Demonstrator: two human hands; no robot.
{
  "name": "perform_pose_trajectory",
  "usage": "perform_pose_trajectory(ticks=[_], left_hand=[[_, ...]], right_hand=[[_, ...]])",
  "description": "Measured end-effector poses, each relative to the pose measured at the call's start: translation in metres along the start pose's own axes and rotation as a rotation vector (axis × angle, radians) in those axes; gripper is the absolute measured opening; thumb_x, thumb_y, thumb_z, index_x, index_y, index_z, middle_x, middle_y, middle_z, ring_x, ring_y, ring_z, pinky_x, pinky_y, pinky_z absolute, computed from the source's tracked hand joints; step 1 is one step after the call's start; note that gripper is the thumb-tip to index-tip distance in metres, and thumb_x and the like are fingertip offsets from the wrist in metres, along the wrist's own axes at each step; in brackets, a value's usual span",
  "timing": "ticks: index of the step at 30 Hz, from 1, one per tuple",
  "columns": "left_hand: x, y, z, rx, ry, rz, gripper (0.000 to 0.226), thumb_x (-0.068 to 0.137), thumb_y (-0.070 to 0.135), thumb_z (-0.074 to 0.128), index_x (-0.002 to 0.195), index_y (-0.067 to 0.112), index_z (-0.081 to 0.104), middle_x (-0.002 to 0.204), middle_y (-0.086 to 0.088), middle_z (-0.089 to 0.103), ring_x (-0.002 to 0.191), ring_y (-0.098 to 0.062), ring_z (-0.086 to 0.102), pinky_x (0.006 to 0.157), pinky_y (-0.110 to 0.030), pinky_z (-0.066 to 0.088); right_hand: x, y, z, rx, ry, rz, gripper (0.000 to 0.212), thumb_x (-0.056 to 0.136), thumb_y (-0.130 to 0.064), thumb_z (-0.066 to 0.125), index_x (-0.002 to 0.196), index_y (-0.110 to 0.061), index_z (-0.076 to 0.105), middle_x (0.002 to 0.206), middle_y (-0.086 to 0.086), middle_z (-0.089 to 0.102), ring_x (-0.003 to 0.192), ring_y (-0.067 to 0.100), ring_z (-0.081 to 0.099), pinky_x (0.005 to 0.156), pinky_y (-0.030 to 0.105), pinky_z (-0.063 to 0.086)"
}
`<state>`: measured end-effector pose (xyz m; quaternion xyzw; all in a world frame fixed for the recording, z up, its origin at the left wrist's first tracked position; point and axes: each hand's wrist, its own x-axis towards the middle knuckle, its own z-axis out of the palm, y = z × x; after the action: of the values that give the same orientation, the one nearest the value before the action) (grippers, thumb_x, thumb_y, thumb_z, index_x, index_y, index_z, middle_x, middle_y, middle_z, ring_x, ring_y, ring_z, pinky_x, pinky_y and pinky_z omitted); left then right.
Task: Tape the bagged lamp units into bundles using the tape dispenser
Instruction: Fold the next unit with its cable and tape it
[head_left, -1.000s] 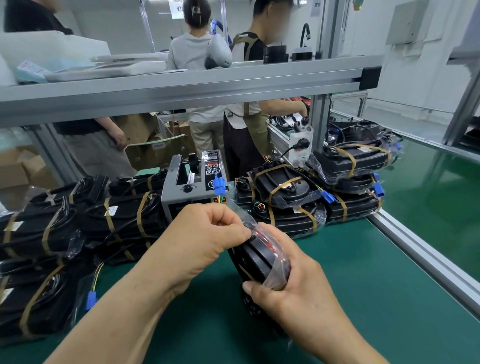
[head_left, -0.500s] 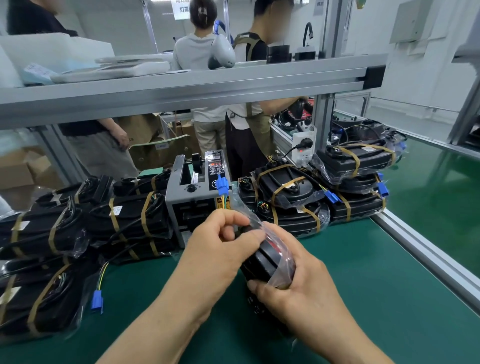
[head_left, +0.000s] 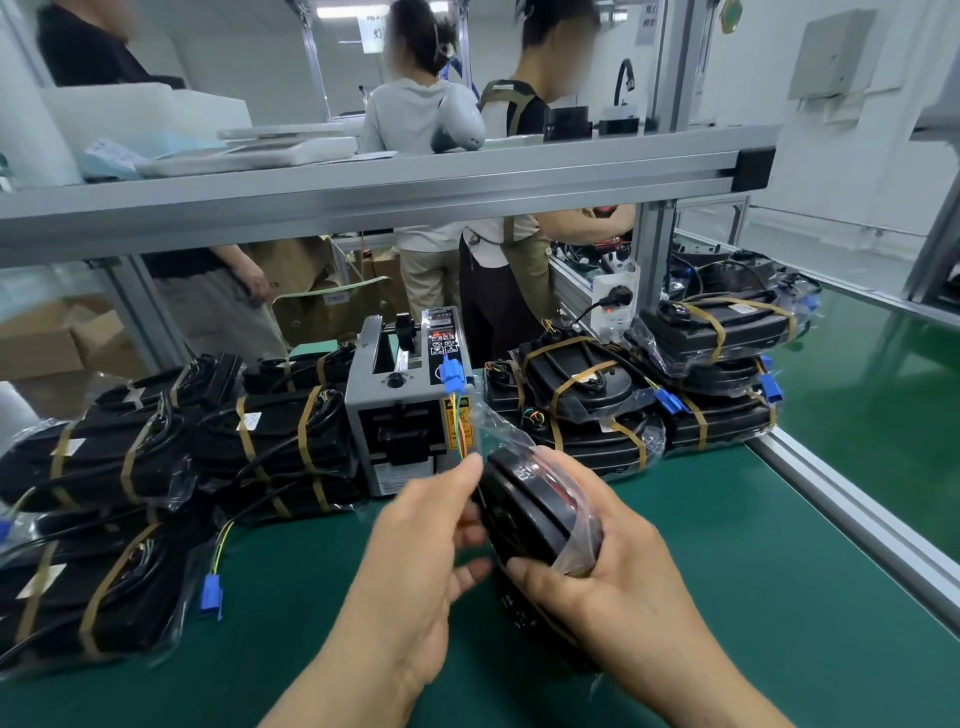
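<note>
**One bagged lamp unit (head_left: 524, 512) held before the tape dispenser (head_left: 410, 410)**

The bagged lamp unit is held on edge over the green surface (head_left: 727, 571), just in front of the tape dispenser. It is gripped by the right hand (head_left: 613, 587), and the left hand (head_left: 415, 561) is curled round its left edge. Stacked taped bundles (head_left: 270, 441) are seen at both sides.
</note>
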<state>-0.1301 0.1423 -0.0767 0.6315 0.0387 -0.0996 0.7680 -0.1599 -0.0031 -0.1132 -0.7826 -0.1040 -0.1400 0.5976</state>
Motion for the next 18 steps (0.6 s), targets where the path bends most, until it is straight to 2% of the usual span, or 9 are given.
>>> perform_pose_trajectory(ticks=[2,3,5,7,9,11,13,15,18], left_hand=[[-0.007,-0.001,0.003,0.102,-0.106,-0.003,0.050,0.080,0.058,0.065,0.106,0.015,0.068,0.095,0.001,0.076,0.089,-0.016,0.071,0.083,-0.042,0.056],[-0.011,0.001,0.004,0.132,-0.121,0.031,0.059,0.074,0.063,0.069,0.107,0.015,0.067,0.098,-0.001,0.076,0.092,-0.019,0.072,0.085,-0.044,0.058],[-0.012,0.005,0.006,0.244,-0.049,0.146,0.062,0.059,0.069,0.077,0.099,0.024,0.064,0.093,0.002,0.076,0.086,-0.016,0.073,0.080,-0.043,0.060],[-0.014,0.006,0.005,0.467,0.054,0.248,0.054,0.047,0.070,0.074,0.090,0.040,0.058,0.087,0.013,0.073,0.079,-0.006,0.070,0.076,-0.037,0.058],[-0.014,0.005,0.000,0.575,0.070,0.318,0.049,0.046,0.068,0.071,0.087,0.047,0.054,0.086,0.021,0.070,0.077,0.003,0.066,0.075,-0.031,0.054],[-0.015,0.000,-0.008,0.619,0.031,0.364,0.047,0.050,0.065,0.071,0.090,0.047,0.053,0.091,0.022,0.068,0.080,0.004,0.065,0.076,-0.029,0.052],[-0.017,-0.009,-0.013,0.615,-0.016,0.375,0.046,0.053,0.059,0.076,0.091,0.046,0.053,0.095,0.021,0.068,0.080,-0.001,0.068,0.076,-0.028,0.053],[-0.018,-0.025,-0.016,0.655,-0.010,0.411,0.048,0.055,0.052,0.078,0.093,0.044,0.051,0.100,0.019,0.063,0.084,-0.004,0.067,0.073,-0.022,0.051],[-0.024,-0.054,-0.006,0.753,0.031,0.536,0.034,0.066,0.046,0.064,0.092,0.039,0.043,0.095,0.011,0.054,0.083,-0.003,0.059,0.070,-0.021,0.047]], right_hand=[[-0.001,0.005,0.006,0.019,0.089,-0.043,0.077,0.064,-0.024,0.079,0.133,-0.045,0.054,0.116,-0.018,0.071,0.106,0.002,0.068,0.087,0.013,0.050],[0.000,0.008,0.010,0.038,0.128,-0.068,0.081,0.065,-0.027,0.080,0.140,-0.037,0.051,0.123,-0.016,0.069,0.113,0.004,0.066,0.093,0.018,0.051],[0.003,0.012,0.018,0.090,0.143,-0.105,0.088,0.069,-0.028,0.081,0.149,-0.027,0.043,0.137,-0.010,0.062,0.124,0.013,0.061,0.104,0.036,0.049],[0.003,0.016,0.021,0.110,0.091,-0.092,0.097,0.072,-0.026,0.085,0.153,-0.032,0.033,0.144,-0.010,0.056,0.130,0.014,0.057,0.107,0.041,0.047],[0.000,0.017,0.016,0.087,-0.035,-0.092,0.110,0.070,-0.029,0.090,0.155,-0.044,0.021,0.151,-0.017,0.046,0.135,0.007,0.050,0.108,0.027,0.044],[-0.006,0.016,0.006,0.046,-0.147,-0.111,0.115,0.070,-0.032,0.088,0.154,-0.050,0.012,0.160,-0.021,0.029,0.144,0.002,0.035,0.109,0.014,0.036],[-0.013,0.012,-0.004,0.058,-0.185,-0.112,0.103,0.073,-0.036,0.079,0.154,-0.049,0.016,0.161,-0.024,0.024,0.147,0.000,0.028,0.112,0.017,0.033],[-0.020,0.006,-0.002,0.077,-0.120,-0.041,0.096,0.069,-0.041,0.073,0.150,-0.053,0.022,0.152,-0.029,0.038,0.139,-0.004,0.039,0.109,0.018,0.039],[-0.028,0.007,0.016,-0.019,0.104,0.091,0.092,0.066,-0.046,0.072,0.147,-0.050,0.028,0.137,-0.031,0.051,0.126,-0.010,0.049,0.099,0.005,0.036]])
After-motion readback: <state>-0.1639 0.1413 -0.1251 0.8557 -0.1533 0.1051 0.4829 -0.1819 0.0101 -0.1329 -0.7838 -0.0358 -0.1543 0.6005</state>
